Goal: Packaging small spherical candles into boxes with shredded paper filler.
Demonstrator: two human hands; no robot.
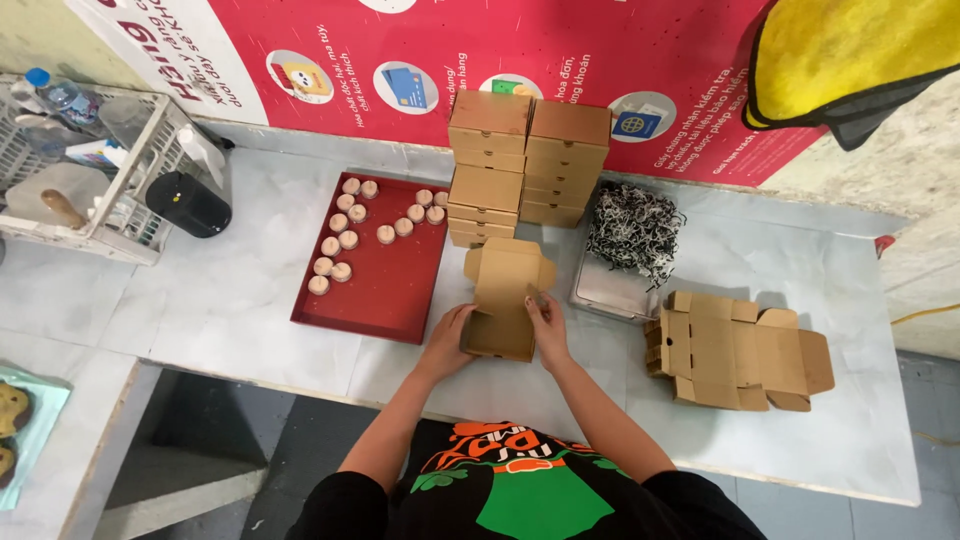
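A small brown cardboard box (503,300) sits half folded on the pale table (240,300), its lid flap standing open toward the wall. My left hand (447,342) grips its left side. My right hand (546,326) holds its right side, with the fingers at the inner edge. To the left lies a red tray (385,290) with several small round beige pieces (345,240). Behind the box stand two stacks of closed brown boxes (528,170).
A pile of flat unfolded box blanks (735,350) lies at the right. Black-and-white shredded paper (633,230) fills a metal tray (608,290). A white crate (90,170) and a black cylinder (187,204) stand at the left. A red poster (480,40) covers the wall.
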